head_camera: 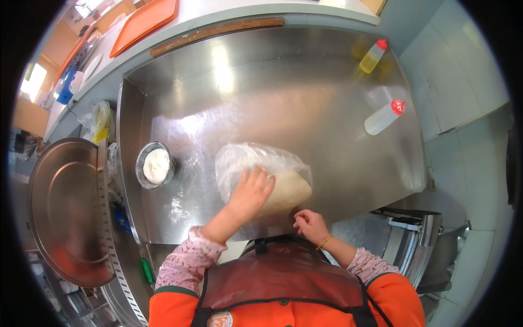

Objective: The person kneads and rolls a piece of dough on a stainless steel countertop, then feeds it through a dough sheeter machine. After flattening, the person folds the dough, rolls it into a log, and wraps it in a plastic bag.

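A large pale lump of dough [288, 190] lies near the front edge of the stainless steel worktop [339, 155]. Clear plastic film or a bag [245, 153] covers its far and left parts. My left hand [252, 190] rests on the plastic at the dough's left side, fingers spread and pointing away from me. Close to the dough's lower right corner is my right hand [310, 225], at the worktop's front edge, its fingers curled; whether it pinches anything is not clear. To the left stands a clear bowl [141, 173] of white flour [156, 165].
Two red-capped squeeze bottles lie at the right, one with yellow liquid [369, 61], one whitish [382, 119]. A wooden strip [216, 36] runs along the back rim. Orange trays [143, 24] sit on the counter behind. A round metal lid or pan [67, 212] stands at the left.
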The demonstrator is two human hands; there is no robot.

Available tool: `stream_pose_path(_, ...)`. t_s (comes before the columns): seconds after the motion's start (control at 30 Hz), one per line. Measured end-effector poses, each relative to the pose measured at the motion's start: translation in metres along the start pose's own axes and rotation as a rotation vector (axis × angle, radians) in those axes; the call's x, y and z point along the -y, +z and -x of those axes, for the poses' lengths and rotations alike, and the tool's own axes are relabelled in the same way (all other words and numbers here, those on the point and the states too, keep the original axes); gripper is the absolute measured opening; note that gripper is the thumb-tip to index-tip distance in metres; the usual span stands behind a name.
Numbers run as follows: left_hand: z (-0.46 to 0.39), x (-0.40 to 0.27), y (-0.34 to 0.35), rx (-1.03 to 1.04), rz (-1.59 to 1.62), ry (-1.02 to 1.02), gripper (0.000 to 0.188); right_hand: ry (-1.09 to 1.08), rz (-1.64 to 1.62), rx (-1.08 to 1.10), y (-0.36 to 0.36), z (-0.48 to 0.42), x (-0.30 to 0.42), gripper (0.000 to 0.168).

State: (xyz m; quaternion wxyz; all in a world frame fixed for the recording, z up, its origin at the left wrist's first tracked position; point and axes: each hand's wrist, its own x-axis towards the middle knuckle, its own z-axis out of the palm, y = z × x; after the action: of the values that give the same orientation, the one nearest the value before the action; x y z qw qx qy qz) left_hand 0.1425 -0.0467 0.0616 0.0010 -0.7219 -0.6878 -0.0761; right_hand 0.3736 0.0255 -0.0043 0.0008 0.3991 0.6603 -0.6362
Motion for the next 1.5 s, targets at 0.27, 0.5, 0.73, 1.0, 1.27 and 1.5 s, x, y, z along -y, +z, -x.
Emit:
stream_pose_path(0.27,-0.025,0.034,-0.001,-0.344,-0.463,-0.139,0.056,0.378,-0.911,-0.058,0.041,-0.039,-0.018,0.026)
stream_pose_path(0.5,-0.014,0.067,-0.033,-0.09,0.238,-0.61,0.02,0.323,-0.963,-0.033,0.04,-0.045,-0.029,0.017)
stream_pose_path(0.73,0.025,0.033,-0.047,-0.167,1.676,-0.709,0.015,0.149,-1.074,0.062,0.027,-0.037,-0.028,0.005)
stream_pose_path(1.0,0.054,0.062,-0.025,-0.331,1.661,-0.824,0.018,-0.195,-1.136,0.357,-0.023,-0.029,0.102,0.011)
stream_pose_path(1.27,0.059,0.06,-0.011,-0.268,1.051,-0.881,0.025,-0.074,-1.055,0.302,-0.043,-0.017,0.112,0.015)
stream_pose_path(1.5,0.014,0.045,-0.043,-0.211,0.458,-0.452,0.054,0.003,-0.801,0.327,-0.051,-0.011,0.067,0.014)
